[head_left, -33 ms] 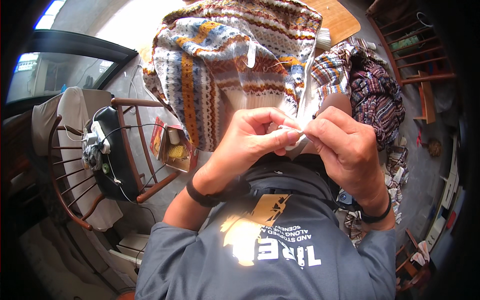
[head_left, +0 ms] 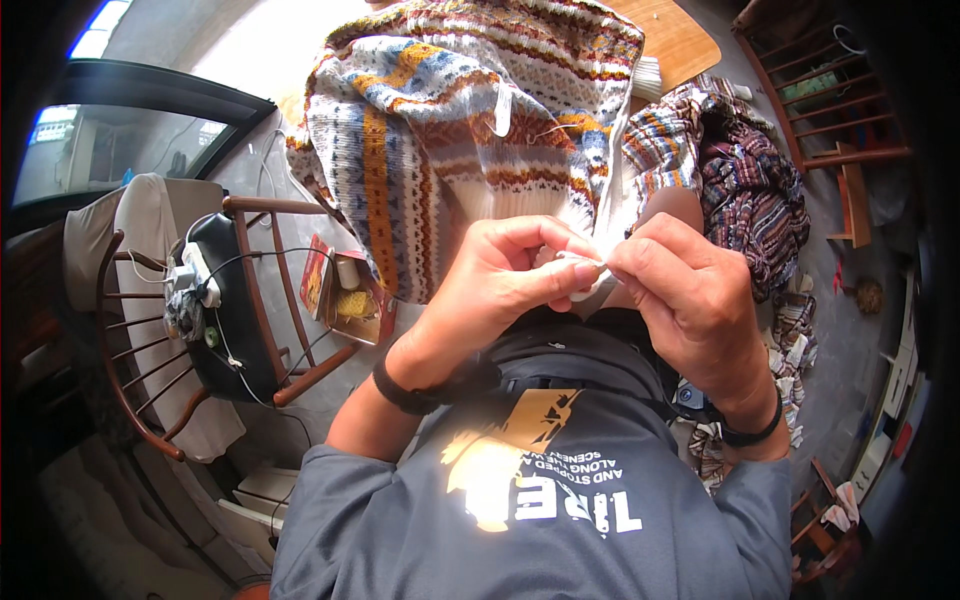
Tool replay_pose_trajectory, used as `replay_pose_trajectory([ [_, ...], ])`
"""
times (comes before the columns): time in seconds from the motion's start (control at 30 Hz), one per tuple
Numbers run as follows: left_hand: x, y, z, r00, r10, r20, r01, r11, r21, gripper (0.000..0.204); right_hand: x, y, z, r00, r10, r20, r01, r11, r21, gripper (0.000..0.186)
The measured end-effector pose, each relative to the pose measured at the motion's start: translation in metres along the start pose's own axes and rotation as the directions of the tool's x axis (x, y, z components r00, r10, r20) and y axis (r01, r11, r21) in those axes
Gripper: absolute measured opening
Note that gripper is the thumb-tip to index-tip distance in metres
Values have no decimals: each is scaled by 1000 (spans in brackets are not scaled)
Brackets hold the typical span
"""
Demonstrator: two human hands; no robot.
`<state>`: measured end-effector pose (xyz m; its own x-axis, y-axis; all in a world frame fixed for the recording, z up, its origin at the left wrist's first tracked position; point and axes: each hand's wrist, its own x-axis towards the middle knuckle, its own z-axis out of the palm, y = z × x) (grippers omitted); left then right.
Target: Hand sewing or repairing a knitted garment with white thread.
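Just above the lap, the bare left hand (head_left: 525,268) pinches a small cream-white knitted edge (head_left: 546,257) between thumb and fingers, probably to keep it firm and steady. The fingers of the bare right hand (head_left: 690,285) are pressed together just beside it; what they grip is too small for me to tell. A large wool garment with white, blue, rust and mustard patterned bands (head_left: 400,150) lies spread in front, perhaps so that its weight does not pull. At the left, an open red box with yellow contents (head_left: 318,280) stands near, maybe for easy reach. Compared with the earlier frame, I notice almost no difference: both hands keep the same pose, and the garment has not moved.
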<state>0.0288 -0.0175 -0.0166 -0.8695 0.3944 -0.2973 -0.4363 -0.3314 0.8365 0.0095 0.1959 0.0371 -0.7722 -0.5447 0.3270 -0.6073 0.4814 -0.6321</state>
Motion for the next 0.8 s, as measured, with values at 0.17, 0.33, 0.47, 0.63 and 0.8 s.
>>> replay_pose_trajectory([
  [0.17, -2, -4, 5, 997, 74, -21, -74, 997, 22, 15, -6, 1, 7, 999, -17, -29, 19, 997, 74, 17],
  [0.33, -1, -5, 14, 921, 386, -41, -334, 841, 425, 12, 10, 2, 13, 985, -117, -124, 127, 989, 76, 12],
  [0.47, -2, -2, 14, 886, 462, -35, -373, 756, 539, 13, -2, -2, -37, 947, 273, -171, 77, 322, 944, 20],
  [0.63, -1, -2, 12, 863, 503, -51, -402, 743, 535, 13, -40, -9, -100, 899, 271, -344, 301, 185, 935, 17],
  [0.8, -2, -1, 12, 873, 483, -60, -366, 733, 574, 12, -49, -24, -121, 875, 175, -452, 351, 415, 839, 14],
])
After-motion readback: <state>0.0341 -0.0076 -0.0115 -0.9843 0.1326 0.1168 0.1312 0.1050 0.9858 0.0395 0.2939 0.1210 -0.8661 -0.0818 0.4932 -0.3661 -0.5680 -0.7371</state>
